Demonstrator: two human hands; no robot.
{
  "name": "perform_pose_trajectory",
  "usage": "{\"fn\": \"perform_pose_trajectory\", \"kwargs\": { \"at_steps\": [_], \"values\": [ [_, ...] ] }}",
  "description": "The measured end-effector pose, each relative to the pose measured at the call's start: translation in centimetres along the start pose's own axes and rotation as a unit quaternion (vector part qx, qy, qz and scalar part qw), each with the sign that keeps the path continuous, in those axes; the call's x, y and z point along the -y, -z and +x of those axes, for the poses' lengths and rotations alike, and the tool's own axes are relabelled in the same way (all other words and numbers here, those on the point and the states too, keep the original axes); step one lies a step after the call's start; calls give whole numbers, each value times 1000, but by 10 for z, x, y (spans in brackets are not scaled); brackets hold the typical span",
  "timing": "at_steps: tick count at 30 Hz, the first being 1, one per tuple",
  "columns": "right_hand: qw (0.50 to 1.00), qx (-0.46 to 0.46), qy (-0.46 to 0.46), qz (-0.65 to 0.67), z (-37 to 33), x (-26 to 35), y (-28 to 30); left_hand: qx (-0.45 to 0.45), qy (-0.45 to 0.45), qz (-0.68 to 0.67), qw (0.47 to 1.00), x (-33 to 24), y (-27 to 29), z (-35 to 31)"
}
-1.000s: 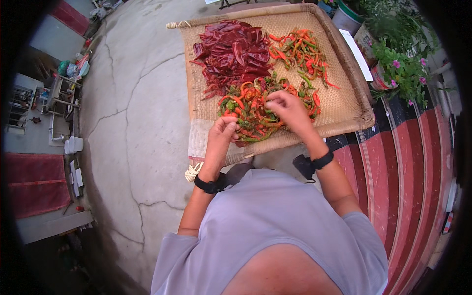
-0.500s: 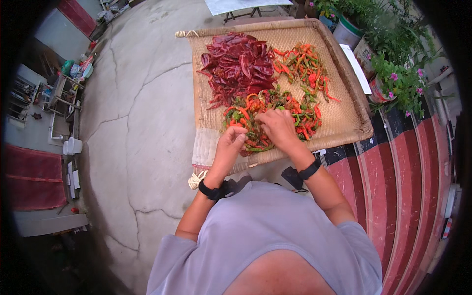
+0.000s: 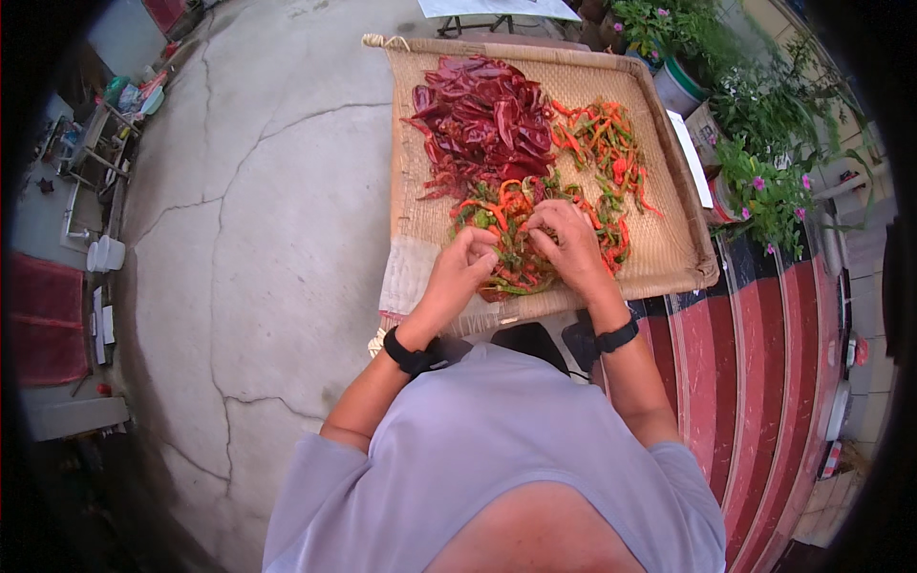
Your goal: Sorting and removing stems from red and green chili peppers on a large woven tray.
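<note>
Both hands are over a heap of mixed red, orange and green chili peppers at the near side of a woven tray. My left hand is at the heap's left edge, thumb and fingers pinched together; what is in them, if anything, is too small to make out. My right hand bends down into the heap's middle, fingertips closed among the peppers, which hide what they grip. Behind lies a big pile of dark red dried chilies. A smaller batch of orange and green chilies lies at the tray's far right.
Red and black striped steps rise beside the tray on the right. Potted plants with pink flowers stand at the far right. Cracked concrete stretches to the left. Beyond the tray is a pale table.
The view has shifted a little, so the tray sits slightly further right. My right hand has lifted and drawn back a little over the heap; my left stays pinched near its edge.
</note>
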State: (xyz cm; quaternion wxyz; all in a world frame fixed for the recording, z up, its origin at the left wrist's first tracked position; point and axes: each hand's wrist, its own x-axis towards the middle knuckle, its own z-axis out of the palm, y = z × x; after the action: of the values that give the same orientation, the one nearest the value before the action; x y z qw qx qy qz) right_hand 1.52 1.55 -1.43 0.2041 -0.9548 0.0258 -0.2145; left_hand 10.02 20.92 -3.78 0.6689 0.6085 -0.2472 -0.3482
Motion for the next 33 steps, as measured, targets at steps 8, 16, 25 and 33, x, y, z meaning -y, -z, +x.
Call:
{"fn": "perform_pose_trajectory", "kwargs": {
  "at_steps": [8,16,25,33],
  "values": [
    [993,62,-17,-97,-5,-5,-14,-6,-19,115,993,5,-9,13],
    [988,-74,-60,119,4,-2,3,-69,-70,163,982,-22,-30,12],
    [990,45,-17,129,-2,6,9,-36,24,-104,994,-9,-28,24],
    [975,135,-63,162,-10,0,20,77,144,-295,941,-1,-9,33]
  ]
}}
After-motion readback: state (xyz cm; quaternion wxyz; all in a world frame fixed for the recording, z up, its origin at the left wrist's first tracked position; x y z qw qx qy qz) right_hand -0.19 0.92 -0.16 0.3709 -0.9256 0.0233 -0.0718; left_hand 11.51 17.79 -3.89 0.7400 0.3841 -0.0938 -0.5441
